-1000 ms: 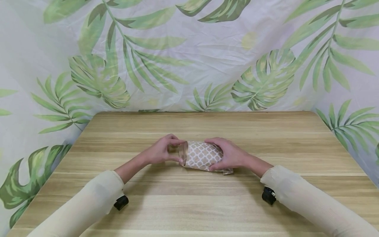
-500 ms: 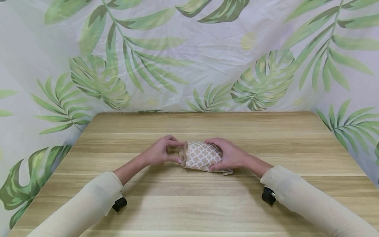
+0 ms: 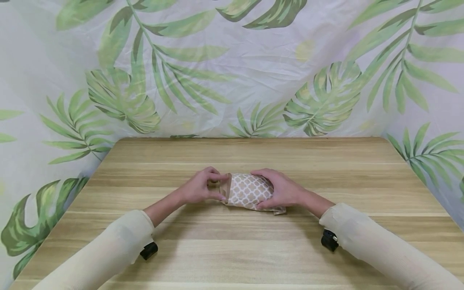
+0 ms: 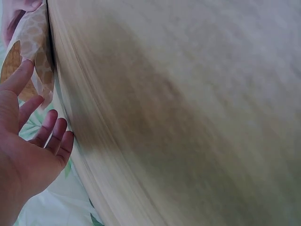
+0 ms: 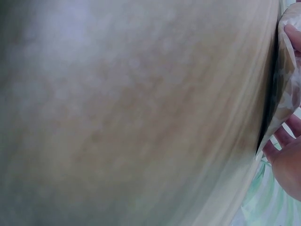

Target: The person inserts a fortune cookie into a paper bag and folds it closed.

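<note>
A brown paper bag (image 3: pixel 248 190) with a white lattice print lies on its side on the wooden table, its mouth facing left. At that mouth is my left hand (image 3: pixel 198 186), index finger at the far edge and thumb at the near edge, well apart. The left wrist view shows this hand (image 4: pixel 28 155) with its thumb against the bag (image 4: pixel 40 44) and its other fingers loosely bent. My right hand (image 3: pixel 286 188) grips the bag's other end, thumb on the near side and fingers over the far side. What the bag holds cannot be seen.
The wooden table (image 3: pixel 232 249) spreads around both hands, with its far edge against a leaf-printed cloth (image 3: pixel 261 72). Black wrist cameras (image 3: pixel 148 250) hang under both cream sleeves (image 3: pixel 105 245).
My left hand has shifted slightly right, its index fingertip now over the bag's rim, and the brown inside of the mouth looks flatter. My right hand and the bag stay in place.
</note>
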Action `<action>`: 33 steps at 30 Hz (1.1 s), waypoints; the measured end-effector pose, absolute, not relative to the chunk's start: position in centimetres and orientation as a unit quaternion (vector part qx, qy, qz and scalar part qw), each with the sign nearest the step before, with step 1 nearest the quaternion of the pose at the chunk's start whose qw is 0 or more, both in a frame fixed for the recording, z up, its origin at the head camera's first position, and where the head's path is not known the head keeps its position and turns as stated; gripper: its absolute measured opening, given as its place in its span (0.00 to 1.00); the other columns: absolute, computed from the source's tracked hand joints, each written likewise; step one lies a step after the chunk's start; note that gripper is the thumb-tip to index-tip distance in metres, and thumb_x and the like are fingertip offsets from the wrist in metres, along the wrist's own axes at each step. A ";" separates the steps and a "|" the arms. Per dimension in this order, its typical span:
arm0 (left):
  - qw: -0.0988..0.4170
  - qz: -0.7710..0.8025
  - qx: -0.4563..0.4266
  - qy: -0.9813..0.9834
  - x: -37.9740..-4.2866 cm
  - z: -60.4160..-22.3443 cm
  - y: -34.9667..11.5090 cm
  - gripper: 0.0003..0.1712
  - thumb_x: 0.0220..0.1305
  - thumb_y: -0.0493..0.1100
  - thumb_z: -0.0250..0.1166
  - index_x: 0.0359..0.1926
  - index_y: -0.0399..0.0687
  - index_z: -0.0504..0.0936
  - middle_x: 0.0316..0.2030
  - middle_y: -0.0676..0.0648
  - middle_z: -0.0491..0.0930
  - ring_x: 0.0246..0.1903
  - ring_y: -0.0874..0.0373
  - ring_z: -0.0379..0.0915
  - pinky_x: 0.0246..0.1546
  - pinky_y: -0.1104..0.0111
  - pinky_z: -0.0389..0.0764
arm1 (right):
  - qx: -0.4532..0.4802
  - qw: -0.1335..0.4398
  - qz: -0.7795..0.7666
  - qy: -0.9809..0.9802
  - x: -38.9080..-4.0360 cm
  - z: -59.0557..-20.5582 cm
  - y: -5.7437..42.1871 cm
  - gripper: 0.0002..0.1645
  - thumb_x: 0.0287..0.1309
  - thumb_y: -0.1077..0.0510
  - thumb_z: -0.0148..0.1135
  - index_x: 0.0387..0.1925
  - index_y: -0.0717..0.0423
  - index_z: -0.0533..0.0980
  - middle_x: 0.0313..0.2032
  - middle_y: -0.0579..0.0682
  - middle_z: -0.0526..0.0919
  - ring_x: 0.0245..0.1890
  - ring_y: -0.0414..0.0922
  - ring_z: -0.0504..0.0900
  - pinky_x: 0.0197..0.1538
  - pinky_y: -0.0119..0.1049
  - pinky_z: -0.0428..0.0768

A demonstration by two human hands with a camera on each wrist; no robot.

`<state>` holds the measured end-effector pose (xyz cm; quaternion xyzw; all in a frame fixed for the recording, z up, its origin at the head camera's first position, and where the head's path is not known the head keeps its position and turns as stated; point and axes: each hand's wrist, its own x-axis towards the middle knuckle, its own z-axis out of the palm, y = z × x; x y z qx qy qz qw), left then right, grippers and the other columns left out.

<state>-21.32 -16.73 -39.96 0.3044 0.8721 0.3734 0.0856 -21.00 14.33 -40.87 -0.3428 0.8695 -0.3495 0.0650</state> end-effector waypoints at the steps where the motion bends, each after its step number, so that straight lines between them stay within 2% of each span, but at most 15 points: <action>1: 0.086 0.372 0.304 0.873 -21.3 -39.9 -16.7 0.39 0.51 0.42 0.83 0.63 0.32 0.80 0.50 0.36 0.78 0.49 0.45 0.75 0.50 0.53 0.80 | -0.343 0.065 -0.350 0.869 -21.0 -40.9 14.3 0.60 0.38 0.47 0.88 0.72 0.61 0.69 0.66 0.58 0.76 0.67 0.56 0.73 0.71 0.53 0.69; 12: 0.094 0.375 0.301 0.872 -21.3 -40.0 -15.8 0.36 0.52 0.43 0.83 0.60 0.31 0.82 0.50 0.39 0.78 0.47 0.49 0.73 0.49 0.58 0.78 | -0.354 0.057 -0.354 0.864 -21.1 -40.9 14.4 0.60 0.37 0.47 0.87 0.72 0.60 0.69 0.66 0.58 0.76 0.67 0.57 0.74 0.71 0.56 0.69; 20: 0.083 0.372 0.304 0.873 -21.3 -40.3 -15.0 0.34 0.52 0.39 0.82 0.58 0.28 0.82 0.50 0.38 0.78 0.47 0.50 0.74 0.45 0.64 0.78 | -0.351 0.060 -0.354 0.865 -21.1 -40.9 14.4 0.60 0.37 0.47 0.86 0.72 0.60 0.69 0.66 0.57 0.77 0.66 0.55 0.75 0.70 0.55 0.70; 25: 0.073 0.371 0.308 0.873 -21.3 -40.4 -14.5 0.32 0.52 0.38 0.81 0.57 0.27 0.83 0.48 0.37 0.79 0.45 0.49 0.74 0.45 0.63 0.78 | -0.347 0.061 -0.356 0.865 -21.0 -40.8 14.4 0.60 0.37 0.47 0.86 0.72 0.60 0.69 0.65 0.57 0.78 0.64 0.55 0.76 0.69 0.55 0.71; 33: 0.091 0.385 0.314 0.863 -21.4 -39.9 -15.2 0.33 0.55 0.40 0.80 0.59 0.28 0.82 0.49 0.38 0.79 0.46 0.50 0.73 0.47 0.60 0.79 | -0.340 0.065 -0.354 0.869 -21.0 -40.7 14.3 0.61 0.36 0.47 0.87 0.72 0.60 0.68 0.66 0.58 0.76 0.66 0.56 0.74 0.70 0.55 0.70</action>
